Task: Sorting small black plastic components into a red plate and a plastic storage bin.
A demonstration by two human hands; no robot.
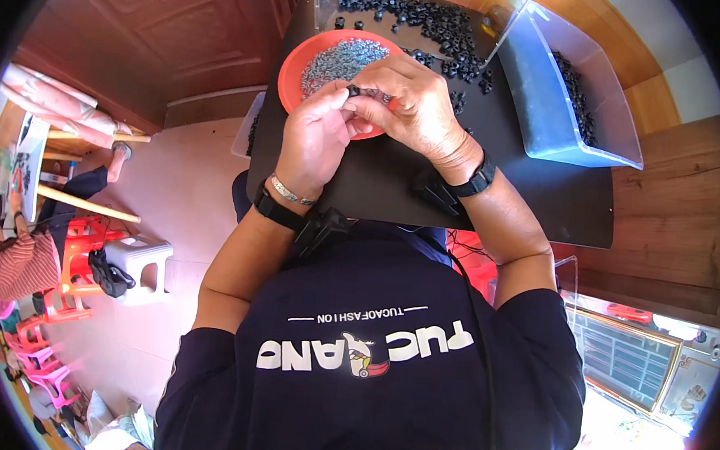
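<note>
Both my hands meet above the near rim of a red-orange bowl (292, 66) filled with small silver metal pieces (343, 60). My left hand (316, 136) is closed, with a small black part (353, 91) pinched at its fingertips. From the right, my right hand (417, 105) comes in closed, its thumb and fingers pressed together beside that same part. Whatever the right fingertips pinch is hidden. Loose black parts (450, 32) of similar look lie heaped on the dark table (495, 180) beyond the bowl.
A translucent blue bin (540, 112) holding more black parts stands at the table's right. Another clear container (249, 127) sits low by the left edge. Off to the left are a grey-white stool (147, 266), red stools (85, 266) and another person in a striped top (23, 266).
</note>
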